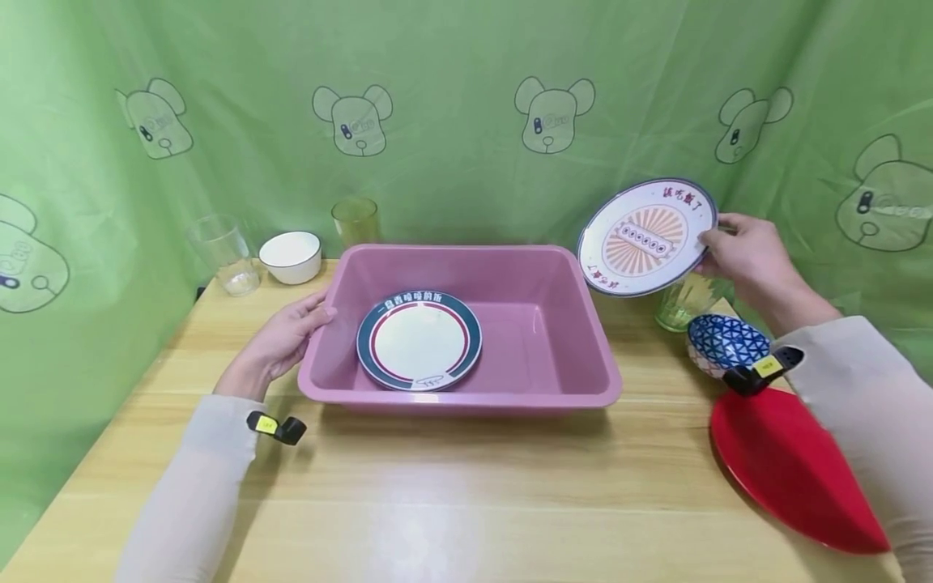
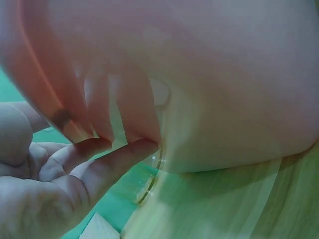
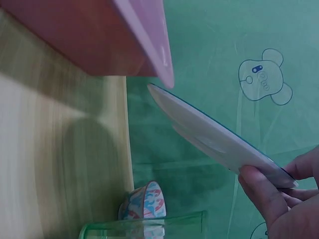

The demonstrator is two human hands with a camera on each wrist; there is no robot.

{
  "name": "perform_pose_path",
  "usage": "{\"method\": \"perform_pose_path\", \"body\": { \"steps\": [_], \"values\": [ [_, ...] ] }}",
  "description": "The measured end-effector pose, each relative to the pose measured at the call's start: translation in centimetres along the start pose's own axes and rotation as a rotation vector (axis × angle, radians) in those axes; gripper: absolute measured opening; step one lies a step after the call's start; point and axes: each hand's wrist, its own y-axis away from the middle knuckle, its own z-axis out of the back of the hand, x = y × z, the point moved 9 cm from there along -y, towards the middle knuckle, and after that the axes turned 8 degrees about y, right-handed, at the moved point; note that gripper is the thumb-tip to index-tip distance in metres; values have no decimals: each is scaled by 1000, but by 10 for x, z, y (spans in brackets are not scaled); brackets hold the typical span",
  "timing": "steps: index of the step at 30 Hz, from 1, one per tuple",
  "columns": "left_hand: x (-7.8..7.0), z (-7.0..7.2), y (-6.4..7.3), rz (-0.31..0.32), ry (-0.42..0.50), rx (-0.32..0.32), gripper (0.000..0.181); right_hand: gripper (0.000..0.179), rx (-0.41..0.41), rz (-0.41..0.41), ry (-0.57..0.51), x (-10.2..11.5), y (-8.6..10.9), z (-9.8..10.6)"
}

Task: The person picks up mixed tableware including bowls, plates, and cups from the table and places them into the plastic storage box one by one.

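Note:
A pink plastic basin [image 1: 513,352] stands mid-table. My left hand [image 1: 283,336] grips its left rim, thumb over the edge and fingers against the outer wall, as the left wrist view also shows. Inside, toward the left, lies a white plate with a dark green rim [image 1: 421,344]. Up at the basin's back right corner, my right hand [image 1: 751,255] pinches a white plate with a blue edge and an orange sunburst [image 1: 649,239] by its right side. The plate is tilted, its printed face toward the head camera. Its underside [image 3: 214,139] shows in the right wrist view.
A clear glass [image 1: 236,271], a white bowl [image 1: 291,259] and a yellow glass [image 1: 355,223] stand back left. On the right are a green glass [image 1: 681,308], a blue patterned bowl [image 1: 725,342] and a red plate [image 1: 790,461]. A green curtain [image 1: 452,186] hangs behind the table.

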Motion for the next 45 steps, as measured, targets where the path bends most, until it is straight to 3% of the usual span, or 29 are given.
{"method": "perform_pose_path", "body": {
  "steps": [10, 15, 19, 23, 27, 37, 45],
  "values": [
    [0, -10, 1, 2, -48, 23, 59, 61, -50, 0, -69, 20, -2, 9],
    [-1, -15, 0, 4, -76, 38, 60, 58, -62, 29, -173, 33, -3, 9],
    [-4, -12, 1, 6, -171, 23, 60, 57, -55, 37, -273, 42, -3, 5],
    [-17, -8, 4, 9, -297, 6, 65, 56, -42, 40, -337, 50, -3, -2],
    [-34, -10, 6, 1, -362, 5, 68, 56, -31, 39, -349, 56, -2, -9],
    [-70, -20, 6, -55, -438, -32, 66, 50, -8, 48, -308, 73, -3, -32],
    [-91, -42, -1, -129, -472, -52, 56, 45, 31, 57, -426, 83, -1, -50]
  ]
}}
